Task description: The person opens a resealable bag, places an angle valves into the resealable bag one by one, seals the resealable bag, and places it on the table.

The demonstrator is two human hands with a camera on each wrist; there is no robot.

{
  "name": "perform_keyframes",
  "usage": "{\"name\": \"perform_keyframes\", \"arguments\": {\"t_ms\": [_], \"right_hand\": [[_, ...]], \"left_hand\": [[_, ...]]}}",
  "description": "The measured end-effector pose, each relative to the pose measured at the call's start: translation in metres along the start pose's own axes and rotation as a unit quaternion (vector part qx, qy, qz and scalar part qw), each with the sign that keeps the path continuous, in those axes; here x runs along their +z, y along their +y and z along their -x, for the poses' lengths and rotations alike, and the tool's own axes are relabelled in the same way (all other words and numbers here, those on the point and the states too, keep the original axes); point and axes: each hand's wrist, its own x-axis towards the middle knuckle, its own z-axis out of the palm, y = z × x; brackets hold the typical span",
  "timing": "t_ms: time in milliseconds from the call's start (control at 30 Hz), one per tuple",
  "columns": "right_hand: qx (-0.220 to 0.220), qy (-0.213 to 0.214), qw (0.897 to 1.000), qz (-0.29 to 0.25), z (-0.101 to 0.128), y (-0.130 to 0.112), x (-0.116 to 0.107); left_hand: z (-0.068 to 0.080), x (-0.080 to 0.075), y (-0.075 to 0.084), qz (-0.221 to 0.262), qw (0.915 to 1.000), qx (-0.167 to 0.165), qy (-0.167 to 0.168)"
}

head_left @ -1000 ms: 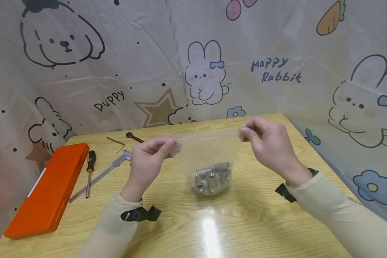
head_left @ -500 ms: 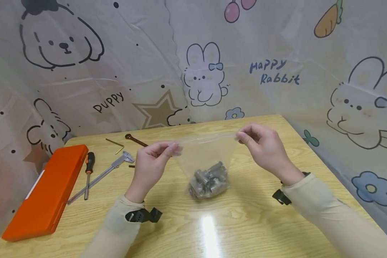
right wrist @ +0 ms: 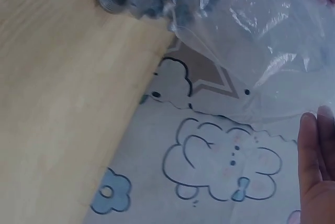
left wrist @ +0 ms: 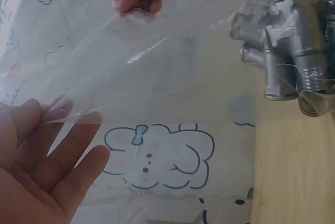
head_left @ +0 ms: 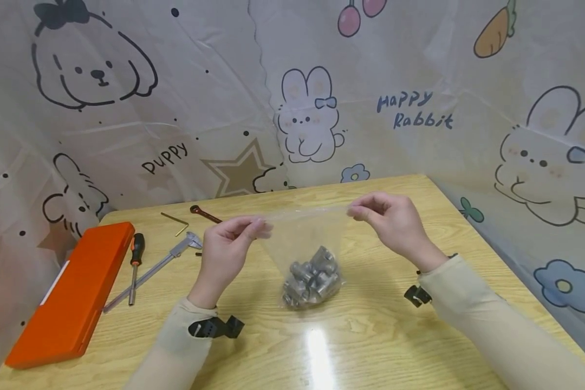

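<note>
A clear plastic bag (head_left: 304, 233) hangs between both hands with its top edge stretched across. My left hand (head_left: 226, 246) pinches its left top corner, thumb against fingers; in the left wrist view, the thumb (left wrist: 26, 114) presses the film. At the right top corner my right hand (head_left: 392, 225) pinches the bag the same way. Several silver metal pipe fittings (head_left: 312, 279) lie heaped in the bag's bottom, close over the wooden table. The left wrist view shows these fittings (left wrist: 293, 46) as tube-like pieces with side branches.
On the wooden table (head_left: 380, 336) to the left lie an orange case (head_left: 73, 298), a screwdriver (head_left: 136, 260), a caliper (head_left: 161, 265), a brass-coloured hex key (head_left: 176, 221) and a reddish wrench (head_left: 205, 213). A printed cloth (head_left: 214, 97) hangs behind.
The bag has come lower, and the fittings inside have shifted into a looser heap. My right hand has moved slightly left and down, toward the left hand. Both hands keep their pinch.
</note>
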Motion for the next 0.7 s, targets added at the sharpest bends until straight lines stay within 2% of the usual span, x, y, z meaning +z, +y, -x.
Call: {"name": "perform_keyframes", "arguments": {"t_ms": [167, 267, 400, 500, 700], "right_hand": [[-0.013, 0.031, 0.999, 0.018, -0.006, -0.015, -0.013], [-0.024, 0.048, 0.998, 0.025, -0.005, -0.024, -0.019], [-0.038, 0.046, 0.998, 0.032, 0.002, -0.029, -0.02], [-0.031, 0.04, 0.998, 0.035, 0.007, -0.027, -0.018], [-0.024, 0.037, 0.999, 0.028, 0.01, -0.021, -0.018]], "left_hand": [[-0.007, 0.003, 0.008, 0.006, 0.9994, 0.033, 0.007], [-0.011, 0.005, 0.012, 0.017, 0.999, 0.041, 0.009], [-0.009, 0.005, 0.009, 0.021, 0.9996, 0.018, 0.009], [-0.007, 0.006, 0.005, 0.016, 0.9998, 0.001, 0.009], [-0.006, 0.007, 0.004, 0.002, 0.9999, 0.013, 0.004]]}}
